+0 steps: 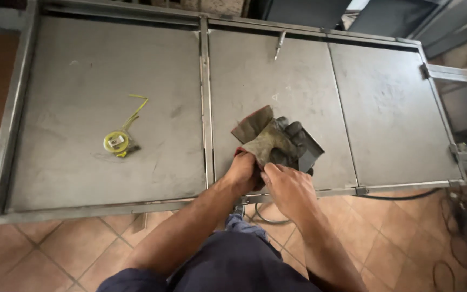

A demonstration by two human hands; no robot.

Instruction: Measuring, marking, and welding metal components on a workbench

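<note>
A worn work glove (274,141) is seen near the near edge of the middle panel of a grey steel frame (205,97) laid flat over a tiled floor (71,249). The left hand (242,172) is pushed into the glove's cuff, its fingers hidden inside, so the state of its grip cannot be told. The right hand (289,189) lies just right of it, its grip closed on the cuff edge, with thumb and fingertips pinching the fabric. The glove's dark fingers are pointed toward the far right, and a small grey metal piece (310,150) is seen under them, touching the glove. On the left panel, well apart from the hands, a yellow tape measure (118,141) is lying, with a short length of its tape drawn out toward the far side. At the far edge of the middle panel a thin metal tool (279,45) is resting. A dark cable (401,196) is seen running along the floor past the frame's near right corner. Dark trousers are visible at the bottom of the view.
</note>
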